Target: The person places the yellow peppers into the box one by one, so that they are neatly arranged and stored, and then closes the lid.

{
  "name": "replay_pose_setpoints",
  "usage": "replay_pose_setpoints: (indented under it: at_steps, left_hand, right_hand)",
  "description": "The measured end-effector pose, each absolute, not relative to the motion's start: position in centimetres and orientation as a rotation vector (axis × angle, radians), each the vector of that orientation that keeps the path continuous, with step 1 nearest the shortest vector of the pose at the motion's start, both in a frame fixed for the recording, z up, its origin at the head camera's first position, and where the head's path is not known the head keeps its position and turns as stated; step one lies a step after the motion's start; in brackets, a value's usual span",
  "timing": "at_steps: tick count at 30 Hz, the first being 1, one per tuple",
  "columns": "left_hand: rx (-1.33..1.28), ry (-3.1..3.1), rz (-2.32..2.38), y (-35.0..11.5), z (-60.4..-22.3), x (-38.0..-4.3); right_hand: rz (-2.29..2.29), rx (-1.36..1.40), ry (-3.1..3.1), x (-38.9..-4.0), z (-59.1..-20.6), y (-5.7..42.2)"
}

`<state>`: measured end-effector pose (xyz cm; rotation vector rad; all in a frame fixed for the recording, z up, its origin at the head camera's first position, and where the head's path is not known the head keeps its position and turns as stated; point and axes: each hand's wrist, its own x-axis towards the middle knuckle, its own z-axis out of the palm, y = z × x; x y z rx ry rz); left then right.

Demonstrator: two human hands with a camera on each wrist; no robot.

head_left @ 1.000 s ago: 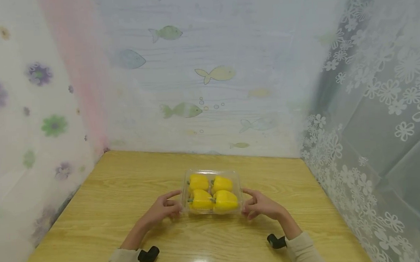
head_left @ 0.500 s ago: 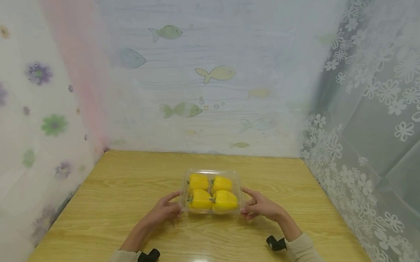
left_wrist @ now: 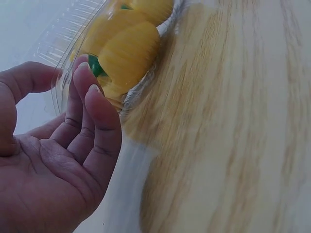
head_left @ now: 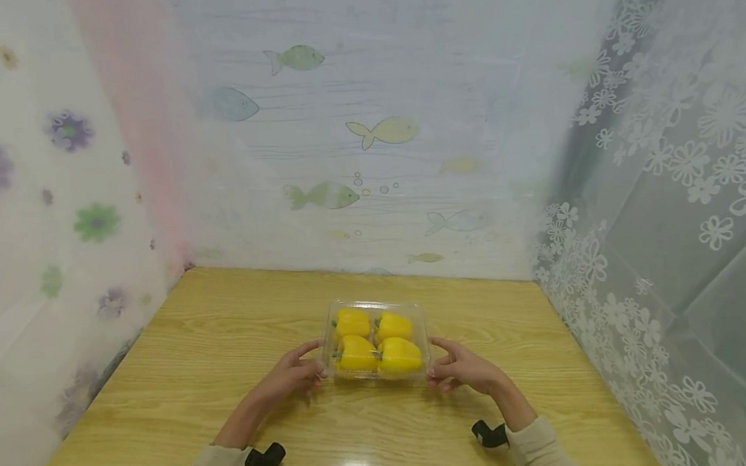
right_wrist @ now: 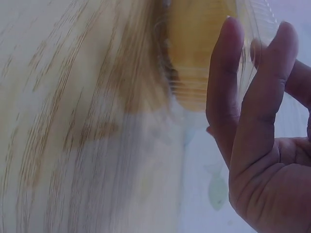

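Observation:
A clear plastic box (head_left: 377, 304) with several yellow bell peppers (head_left: 400, 356) inside sits mid-table in the head view. My left hand (head_left: 290, 375) holds its left side. In the left wrist view the box's clear rim (left_wrist: 59, 94) lies between thumb and bent fingers, and a pepper's green stem (left_wrist: 96, 65) shows through the plastic. On the opposite side my right hand (head_left: 471, 367) pinches the right edge. The right wrist view shows those fingertips right at the ribbed wall (right_wrist: 192, 92), with the box's far part cut off by the frame.
The wood-grain table (head_left: 237, 303) ends at a fish-print curtain (head_left: 383, 190) behind. A flower-print curtain (head_left: 91, 177) hangs on the left, and a translucent one with white flowers (head_left: 661, 175) on the right. Black curved pieces (head_left: 266, 457) stick out at both cuffs.
My fingers have drawn in on the left and right edges of the box since one second ago. The box stays in nearly the same place.

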<state>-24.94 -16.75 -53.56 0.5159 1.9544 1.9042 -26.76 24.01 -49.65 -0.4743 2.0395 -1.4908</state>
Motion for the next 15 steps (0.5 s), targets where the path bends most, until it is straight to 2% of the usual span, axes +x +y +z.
replay_pose_setpoints:
  at_steps: [15]
  left_hand:
    - [0.486, 1.967, 1.913, -16.74, -53.71, -24.88]
  right_hand:
    - [-1.499, -0.445, 2.049, -26.4, -49.6, 23.95]
